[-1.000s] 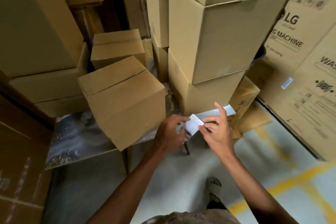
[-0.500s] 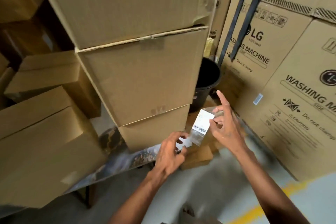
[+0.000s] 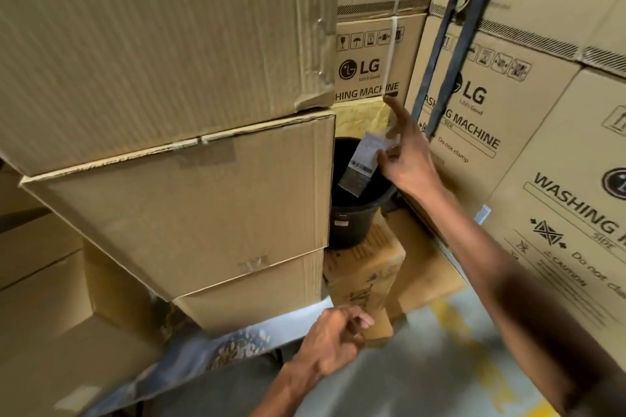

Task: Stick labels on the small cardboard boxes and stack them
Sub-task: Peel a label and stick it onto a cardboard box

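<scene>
Right hand (image 3: 408, 164) pinches a label (image 3: 364, 162) over the open mouth of a black bucket (image 3: 355, 210), index finger stretched out toward the far washing machine cartons (image 3: 372, 54). Left hand (image 3: 333, 338) hangs near and low, fingers loosely curled and holding nothing, just beside the stacked cardboard boxes (image 3: 189, 200) on the left. Between that stack and the right cartons only a narrow gap stays open, with bare floor (image 3: 423, 376) nearest.
</scene>
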A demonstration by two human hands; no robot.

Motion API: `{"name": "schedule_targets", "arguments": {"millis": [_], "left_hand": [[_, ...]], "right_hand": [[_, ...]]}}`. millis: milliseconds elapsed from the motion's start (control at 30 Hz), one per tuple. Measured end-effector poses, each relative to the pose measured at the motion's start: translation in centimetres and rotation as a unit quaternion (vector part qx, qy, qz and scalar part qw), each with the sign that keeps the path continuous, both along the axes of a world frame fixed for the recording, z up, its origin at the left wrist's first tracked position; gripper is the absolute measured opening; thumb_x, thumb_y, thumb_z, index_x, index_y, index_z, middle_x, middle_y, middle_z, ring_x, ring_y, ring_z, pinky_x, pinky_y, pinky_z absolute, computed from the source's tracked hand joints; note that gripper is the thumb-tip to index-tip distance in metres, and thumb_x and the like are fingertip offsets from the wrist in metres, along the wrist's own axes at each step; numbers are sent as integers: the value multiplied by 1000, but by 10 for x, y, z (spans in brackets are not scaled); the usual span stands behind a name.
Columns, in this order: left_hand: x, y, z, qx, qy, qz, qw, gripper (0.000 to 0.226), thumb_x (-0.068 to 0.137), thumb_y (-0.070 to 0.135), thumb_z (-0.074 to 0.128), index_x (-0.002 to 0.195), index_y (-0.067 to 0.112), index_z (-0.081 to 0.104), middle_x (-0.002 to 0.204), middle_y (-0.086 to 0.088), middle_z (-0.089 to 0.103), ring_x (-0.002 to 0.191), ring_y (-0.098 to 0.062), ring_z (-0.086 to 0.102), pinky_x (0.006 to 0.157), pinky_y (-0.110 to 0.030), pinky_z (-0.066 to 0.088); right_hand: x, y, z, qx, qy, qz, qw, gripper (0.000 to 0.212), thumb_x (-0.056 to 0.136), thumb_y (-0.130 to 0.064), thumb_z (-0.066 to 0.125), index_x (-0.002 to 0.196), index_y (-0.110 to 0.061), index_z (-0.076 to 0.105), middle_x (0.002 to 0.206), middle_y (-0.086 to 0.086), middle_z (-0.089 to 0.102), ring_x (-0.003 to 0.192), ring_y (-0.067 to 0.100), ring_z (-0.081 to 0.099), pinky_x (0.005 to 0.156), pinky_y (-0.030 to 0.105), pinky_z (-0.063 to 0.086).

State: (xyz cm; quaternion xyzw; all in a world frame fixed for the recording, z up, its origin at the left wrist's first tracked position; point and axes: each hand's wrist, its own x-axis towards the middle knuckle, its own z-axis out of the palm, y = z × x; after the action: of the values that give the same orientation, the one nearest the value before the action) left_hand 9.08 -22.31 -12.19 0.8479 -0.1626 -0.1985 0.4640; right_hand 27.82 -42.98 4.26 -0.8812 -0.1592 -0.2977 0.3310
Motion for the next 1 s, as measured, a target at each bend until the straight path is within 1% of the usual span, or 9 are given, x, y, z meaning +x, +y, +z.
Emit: {"name": "schedule_targets", "arguments": {"millis": [67, 200, 300, 400, 567, 700, 800, 933, 1000], "left_hand": [[2, 0, -5, 31, -10, 0, 999, 41, 78, 2, 59, 107, 27, 74, 107, 9, 72, 95, -3, 65, 87, -21, 51], [5, -1, -11, 35, 17, 20, 999, 36, 71, 19, 53, 97, 35, 72, 97, 16, 74, 88, 1, 68, 85, -27, 57], [1, -4, -11, 56, 1, -9, 998, 36, 84, 9, 61, 111, 30, 72, 108, 6, 72, 95, -4, 63, 93, -30, 54], [-2, -6, -14, 78, -33, -25, 996, 34, 92, 9, 60, 120, 27, 70, 117, 5, 69, 107, -10, 63, 97, -26, 50], [-2, -16, -6, 51, 19, 8, 998, 31, 82, 17, 56, 99, 39, 70, 92, 14, 71, 86, -1, 67, 86, -16, 53], [-3, -17, -6, 58, 12, -9, 998, 31, 80, 21, 56, 96, 46, 64, 104, 10, 74, 95, -4, 69, 83, -9, 49], [-5, -18, -8, 60, 17, -18, 998, 33, 79, 18, 55, 96, 46, 63, 108, 11, 73, 96, -6, 69, 83, -9, 49], [-8, -19, -9, 57, 17, -16, 998, 35, 81, 14, 53, 104, 34, 72, 104, 13, 71, 91, -3, 67, 80, -6, 46], [-9, -19, -10, 53, 19, -14, 998, 34, 82, 14, 55, 103, 36, 71, 104, 13, 71, 91, -5, 67, 80, -6, 46]], "right_hand": [[19, 0, 0, -24, 38, 8, 999, 98, 86, -2, 68, 161, -40, 18, 127, 13, 46, 90, 12, 60, 74, 9, 54], [48, 3, -8, -64, 148, 8, 987, 117, 80, -3, 79, 154, -61, 9, 140, 13, 30, 119, 29, 50, 88, 43, 60], [60, 6, -17, -91, 166, 27, 982, 112, 78, -5, 80, 157, -51, 15, 138, 16, 34, 123, 32, 40, 95, 37, 48], [68, 7, -28, -110, 179, 53, 976, 100, 75, -12, 81, 152, -43, 25, 130, 18, 39, 111, 28, 38, 86, 40, 47], [79, 1, -38, -108, 222, 78, 966, 96, 69, -21, 92, 148, -31, 37, 122, 15, 60, 111, 32, 54, 84, 40, 46], [78, -2, -42, -83, 259, 78, 959, 69, 85, -7, 74, 147, -20, 48, 120, 7, 71, 113, 24, 66, 99, 40, 52], [82, -2, -43, -94, 257, 53, 960, 64, 87, 1, 69, 147, -16, 52, 106, 6, 78, 110, 23, 69, 100, 38, 52], [83, 0, -43, -117, 227, 24, 967, 43, 83, -10, 80, 124, -13, 69, 95, 6, 79, 95, 25, 74, 89, 45, 58], [83, 2, -41, -111, 211, 15, 971, 32, 77, -15, 86, 107, -10, 76, 91, 8, 78, 87, 23, 73, 80, 36, 57]]}}
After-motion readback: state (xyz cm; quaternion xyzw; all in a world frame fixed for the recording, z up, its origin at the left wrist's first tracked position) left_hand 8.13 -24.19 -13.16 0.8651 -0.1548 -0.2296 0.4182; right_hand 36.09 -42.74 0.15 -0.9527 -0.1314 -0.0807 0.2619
